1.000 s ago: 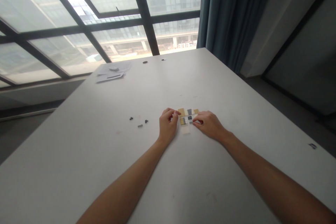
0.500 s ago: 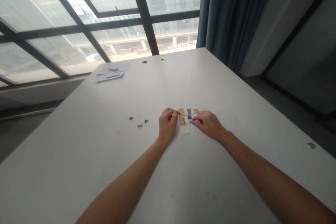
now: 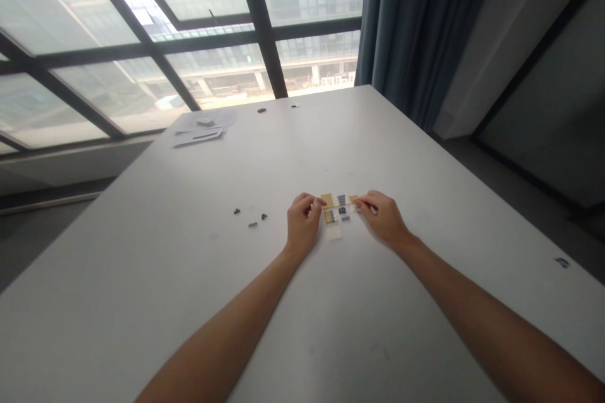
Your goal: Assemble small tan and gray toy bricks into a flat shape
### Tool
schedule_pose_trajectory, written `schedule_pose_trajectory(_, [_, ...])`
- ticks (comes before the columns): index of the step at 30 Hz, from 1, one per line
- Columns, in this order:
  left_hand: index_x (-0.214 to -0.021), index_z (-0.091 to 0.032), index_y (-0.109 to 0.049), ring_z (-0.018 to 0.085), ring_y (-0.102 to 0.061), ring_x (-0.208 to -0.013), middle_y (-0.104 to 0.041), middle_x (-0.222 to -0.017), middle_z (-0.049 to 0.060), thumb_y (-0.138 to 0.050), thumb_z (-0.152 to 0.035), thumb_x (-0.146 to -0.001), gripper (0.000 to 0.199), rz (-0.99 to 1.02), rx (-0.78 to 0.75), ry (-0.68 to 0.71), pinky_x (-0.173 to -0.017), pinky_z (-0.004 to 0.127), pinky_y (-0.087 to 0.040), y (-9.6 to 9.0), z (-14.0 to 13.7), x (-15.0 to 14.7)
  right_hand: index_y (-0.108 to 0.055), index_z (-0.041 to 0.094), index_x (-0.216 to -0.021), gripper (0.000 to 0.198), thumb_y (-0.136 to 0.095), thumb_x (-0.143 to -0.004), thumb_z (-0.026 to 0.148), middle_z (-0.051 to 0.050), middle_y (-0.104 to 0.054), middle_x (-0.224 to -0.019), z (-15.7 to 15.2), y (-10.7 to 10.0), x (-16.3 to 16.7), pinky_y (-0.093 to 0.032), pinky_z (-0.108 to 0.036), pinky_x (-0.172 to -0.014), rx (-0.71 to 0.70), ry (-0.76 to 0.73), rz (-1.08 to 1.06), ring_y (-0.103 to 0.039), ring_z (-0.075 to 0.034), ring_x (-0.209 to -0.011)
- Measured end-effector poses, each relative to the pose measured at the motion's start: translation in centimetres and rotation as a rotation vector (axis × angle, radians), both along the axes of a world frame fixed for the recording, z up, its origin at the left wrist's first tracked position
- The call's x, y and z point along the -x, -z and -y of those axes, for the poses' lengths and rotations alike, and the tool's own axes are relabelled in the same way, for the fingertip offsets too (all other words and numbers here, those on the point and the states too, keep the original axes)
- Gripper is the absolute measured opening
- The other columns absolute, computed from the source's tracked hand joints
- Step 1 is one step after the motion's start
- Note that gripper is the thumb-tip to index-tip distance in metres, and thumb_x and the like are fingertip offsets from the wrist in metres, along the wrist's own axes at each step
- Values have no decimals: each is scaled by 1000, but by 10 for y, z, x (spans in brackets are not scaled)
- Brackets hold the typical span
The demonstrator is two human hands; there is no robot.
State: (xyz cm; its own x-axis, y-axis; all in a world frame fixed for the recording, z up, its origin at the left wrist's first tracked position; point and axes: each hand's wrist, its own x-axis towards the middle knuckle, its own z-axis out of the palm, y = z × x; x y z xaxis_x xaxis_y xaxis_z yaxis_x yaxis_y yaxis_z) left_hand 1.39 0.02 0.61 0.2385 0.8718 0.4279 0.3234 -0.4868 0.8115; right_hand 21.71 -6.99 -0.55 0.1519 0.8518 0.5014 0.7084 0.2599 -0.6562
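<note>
Small building bricks in yellow, white and grey lie in a cluster in front of me. My left hand (image 3: 303,220) is closed at the cluster's left side, its fingertips at the yellow bricks (image 3: 327,200). My right hand (image 3: 384,217) pinches at the right end, by another yellow brick (image 3: 352,199). Between them sits a dark grey brick section (image 3: 341,200). Nearer me lie a yellow and grey piece (image 3: 329,216), a small black piece (image 3: 342,210), a grey piece (image 3: 345,218) and a pale flat square (image 3: 334,233). The fingertips partly hide what they grip.
Loose dark pieces, (image 3: 237,211) among them, lie left of my left hand on the white table (image 3: 265,302). Papers (image 3: 198,129) rest at the far left corner. A dark scrap (image 3: 562,262) is near the right edge. Windows and a blue curtain (image 3: 416,31) stand behind.
My right hand has moved slightly up and right, from beside the small grey piece to the yellow brick at the right end. The grey piece is now uncovered. My left hand stays in place.
</note>
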Motion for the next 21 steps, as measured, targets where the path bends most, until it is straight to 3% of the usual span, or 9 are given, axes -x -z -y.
schedule_pose_trajectory(5, [-75,-20,-71,16,-53,-72,-61,-77,2,-52,-29,-93,28,-4,-7,2,-65,28,-40,0,-1,1,-76,15,-91,33,-52,-95,37,-7,-72,-84,-6,4,-7,-45,-31,-71,-51,206,-288,-62,-19,-76])
schedule_pose_trajectory(9, [-76,-19,-71,16,-53,-73,-61,-77,2,-52,-30,-94,29,-4,-8,9,-64,28,-40,0,-1,1,-77,13,-88,37,-53,-91,40,-3,-66,-66,-9,5,-11,-41,-29,-61,16,326,-391,-54,-17,-62])
schedule_pose_trajectory(21, [-75,-20,-71,16,-53,-71,-61,-77,2,-52,-29,-94,28,3,-12,14,-65,29,-40,-1,-1,1,-77,14,-82,36,-52,-89,40,-2,-60,-61,-9,4,-11,-37,-28,-57,37,305,-394,-50,-16,-60])
